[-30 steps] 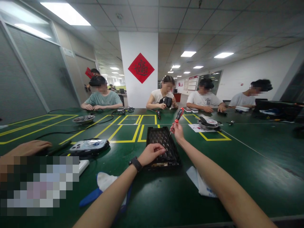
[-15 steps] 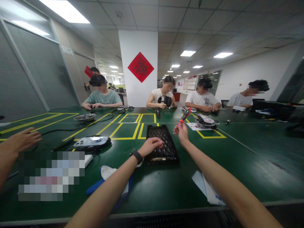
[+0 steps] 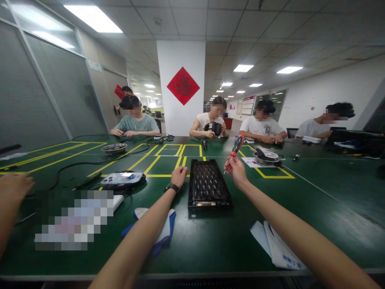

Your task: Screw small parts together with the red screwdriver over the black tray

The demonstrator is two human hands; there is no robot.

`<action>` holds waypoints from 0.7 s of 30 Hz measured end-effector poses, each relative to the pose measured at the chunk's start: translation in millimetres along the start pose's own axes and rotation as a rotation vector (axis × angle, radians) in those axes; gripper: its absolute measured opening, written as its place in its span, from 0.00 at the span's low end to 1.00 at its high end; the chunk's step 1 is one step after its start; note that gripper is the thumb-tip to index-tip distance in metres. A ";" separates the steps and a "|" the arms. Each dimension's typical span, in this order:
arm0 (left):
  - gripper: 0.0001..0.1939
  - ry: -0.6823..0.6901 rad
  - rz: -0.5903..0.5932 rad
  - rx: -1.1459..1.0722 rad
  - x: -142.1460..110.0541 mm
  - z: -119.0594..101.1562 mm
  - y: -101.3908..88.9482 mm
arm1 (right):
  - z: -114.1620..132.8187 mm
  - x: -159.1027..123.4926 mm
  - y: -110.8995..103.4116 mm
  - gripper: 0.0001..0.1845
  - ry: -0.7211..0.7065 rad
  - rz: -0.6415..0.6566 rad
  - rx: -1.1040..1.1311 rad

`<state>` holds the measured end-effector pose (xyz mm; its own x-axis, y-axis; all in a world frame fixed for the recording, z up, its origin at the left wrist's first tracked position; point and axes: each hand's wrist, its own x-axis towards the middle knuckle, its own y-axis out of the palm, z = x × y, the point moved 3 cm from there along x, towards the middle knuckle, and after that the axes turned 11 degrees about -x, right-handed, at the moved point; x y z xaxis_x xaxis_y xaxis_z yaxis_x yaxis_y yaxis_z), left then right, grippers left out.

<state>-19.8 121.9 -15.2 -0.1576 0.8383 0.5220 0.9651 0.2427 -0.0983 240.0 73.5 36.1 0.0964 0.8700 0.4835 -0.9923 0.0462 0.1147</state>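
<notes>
My right hand (image 3: pixel 236 170) grips a red-and-black screwdriver (image 3: pixel 237 145) by the lower part, its handle up and its metal shaft slanting down and left. Left of it lies a black rectangular case (image 3: pixel 210 184) with rows of small shiny slots and a pale metal strip at its near end. Beside the case's left edge is my left hand (image 3: pixel 179 176), with a dark watch on the wrist. Its fingers are curled together; what they hold, if anything, is hidden. Blue-and-white gloves (image 3: pixel 165 228) lie beneath my left forearm.
Another white glove (image 3: pixel 281 251) lies near my right forearm. Left are a phone (image 3: pixel 123 178) on dark cables and a co-worker's hand (image 3: pixel 16 190). Metal bowls (image 3: pixel 113 149) and a second screwdriver-like tool (image 3: pixel 204 145) stand farther back. Several people sit opposite.
My left hand has moved from above the black case to its left side, uncovering the slots. My right hand still holds the screwdriver. The co-worker's hand has drawn toward the left edge.
</notes>
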 end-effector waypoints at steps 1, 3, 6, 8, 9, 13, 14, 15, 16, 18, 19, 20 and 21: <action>0.13 0.002 -0.065 -0.005 -4.4 4.0 -5.7 | -0.7 -1.9 0.6 0.13 0.008 0.007 -0.006; 0.14 -0.020 -0.153 -0.019 -11.5 9.1 -14.4 | -1.8 -5.6 4.3 0.14 0.024 0.026 -0.010; 0.16 -0.070 -0.193 -0.015 -19.3 11.5 -21.8 | -2.0 -11.8 14.4 0.14 0.045 0.069 0.010; 0.16 -0.087 -0.197 0.038 -24.1 10.8 -24.5 | -1.0 -15.2 21.2 0.14 0.058 0.099 0.030; 0.16 -0.091 -0.188 0.090 -26.2 9.7 -25.0 | -0.2 -16.4 24.1 0.14 0.063 0.114 0.037; 0.15 -0.063 0.047 0.357 -26.7 -1.7 -15.4 | 2.8 -16.7 32.2 0.14 0.070 0.170 0.033; 0.15 -0.049 0.129 0.406 -24.7 -6.7 -10.2 | 3.1 -16.3 33.6 0.14 0.072 0.179 0.032; 0.14 -0.036 0.196 0.440 -22.0 -12.8 -4.5 | 3.2 -16.1 34.9 0.14 0.074 0.184 0.034; 0.14 -0.029 0.239 0.459 -18.9 -19.7 1.7 | 3.0 -16.2 36.1 0.14 0.079 0.188 0.038; 0.14 -0.005 0.238 0.428 -12.5 -36.2 14.8 | 2.0 -18.3 38.3 0.15 0.092 0.194 0.044; 0.14 0.014 0.208 0.372 -10.3 -45.0 21.7 | 1.2 -20.3 39.2 0.15 0.102 0.196 0.045; 0.15 0.043 0.176 0.292 -9.2 -53.6 28.9 | 0.5 -23.1 40.0 0.16 0.113 0.197 0.047; 0.16 0.067 0.143 0.189 -9.6 -61.1 35.8 | -0.3 -26.5 40.6 0.16 0.125 0.201 0.050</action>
<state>29.0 92.7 28.1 -0.0023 0.8381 0.5455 0.9194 0.2163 -0.3285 197.1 52.4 27.7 -0.1156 0.9135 0.3901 -0.9852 -0.1554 0.0719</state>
